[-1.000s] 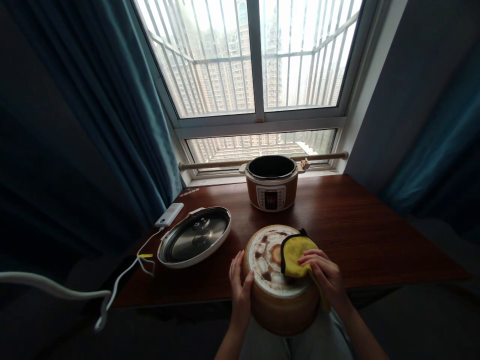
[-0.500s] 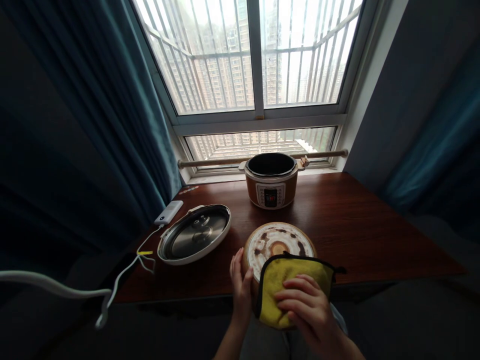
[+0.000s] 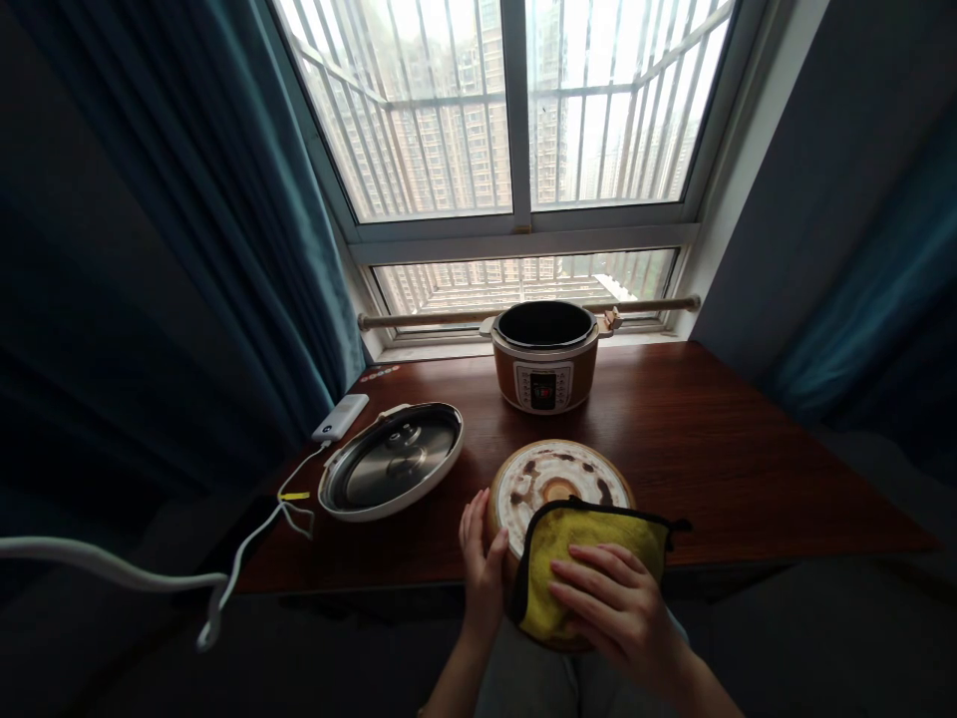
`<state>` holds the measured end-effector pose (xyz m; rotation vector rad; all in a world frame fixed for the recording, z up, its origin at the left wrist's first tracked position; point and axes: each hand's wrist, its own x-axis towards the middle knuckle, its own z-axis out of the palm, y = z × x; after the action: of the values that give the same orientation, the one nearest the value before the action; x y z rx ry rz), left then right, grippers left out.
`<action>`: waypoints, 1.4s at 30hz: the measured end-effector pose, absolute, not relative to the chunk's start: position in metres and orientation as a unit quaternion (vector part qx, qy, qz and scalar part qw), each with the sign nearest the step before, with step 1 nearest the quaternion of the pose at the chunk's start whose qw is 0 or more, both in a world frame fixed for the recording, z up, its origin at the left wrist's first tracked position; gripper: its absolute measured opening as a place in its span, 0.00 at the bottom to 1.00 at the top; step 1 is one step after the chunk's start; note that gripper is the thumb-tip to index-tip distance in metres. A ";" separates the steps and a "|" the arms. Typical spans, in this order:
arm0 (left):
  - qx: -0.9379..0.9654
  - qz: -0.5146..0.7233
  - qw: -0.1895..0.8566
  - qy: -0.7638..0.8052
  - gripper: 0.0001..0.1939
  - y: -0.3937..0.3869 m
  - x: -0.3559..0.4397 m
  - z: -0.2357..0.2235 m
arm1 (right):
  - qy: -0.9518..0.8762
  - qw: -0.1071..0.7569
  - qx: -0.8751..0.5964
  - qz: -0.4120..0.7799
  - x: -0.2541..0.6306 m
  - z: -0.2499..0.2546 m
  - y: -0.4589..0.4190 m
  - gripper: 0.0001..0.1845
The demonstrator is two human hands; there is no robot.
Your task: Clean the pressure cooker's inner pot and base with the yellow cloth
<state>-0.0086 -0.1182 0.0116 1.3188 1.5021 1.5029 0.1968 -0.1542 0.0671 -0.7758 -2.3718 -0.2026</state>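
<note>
Cloth Meets Stained Base by a Bright Window

A person holds an upturned pot at the near edge of a dark wooden counter, its pale base, marked with brown patches, facing up. The left hand grips the pot by its side, thumb and fingers spread along the wall. The right hand holds a yellow cloth with black edging against the pot, fingers laid across the fabric, which covers the near part of the base. Beyond the pot stands a brown-and-white cooker, open at the top, its control panel facing the person. To the left, a lid lies with its shiny inner side up, near a white device joined to a white cable. Blue curtains hang beside the barred window.
</note>
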 end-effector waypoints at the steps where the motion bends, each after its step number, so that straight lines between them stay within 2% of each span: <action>1: 0.500 0.571 0.314 0.570 0.24 -0.118 -0.009 0.012 | -0.898 0.317 -0.294 -0.083 0.197 0.066 -0.154 0.20; 7: 0.500 0.573 0.318 0.566 0.24 -0.118 -0.008 0.013 | -0.889 0.335 -0.297 -0.094 0.198 0.055 -0.156 0.19; 12: 0.496 0.575 0.323 0.565 0.24 -0.118 -0.008 0.015 | -0.872 0.375 -0.311 -0.039 0.202 0.049 -0.154 0.17; 21: 0.493 0.578 0.321 0.565 0.25 -0.118 -0.009 0.013 | -0.844 0.387 -0.370 0.048 0.214 0.060 -0.140 0.14; 28: 0.494 0.575 0.324 0.566 0.25 -0.118 -0.009 0.016 | -0.842 0.350 -0.382 0.154 0.237 0.067 -0.101 0.12; 35: 0.488 0.571 0.339 0.567 0.25 -0.116 -0.011 0.016 | -0.885 0.262 -0.287 0.258 0.239 0.086 -0.042 0.14; 39: 0.490 0.570 0.338 0.566 0.25 -0.116 -0.011 0.014 | -0.865 0.259 -0.260 0.341 0.227 0.087 -0.004 0.16; 42: 0.504 0.561 0.320 0.574 0.25 -0.117 -0.010 0.012 | -0.791 0.285 -0.273 0.468 0.219 0.080 0.018 0.18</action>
<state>-0.0103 -0.1167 0.0119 1.3239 1.5082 1.4733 0.2187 0.0177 0.0801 -0.7291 -2.1150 1.2524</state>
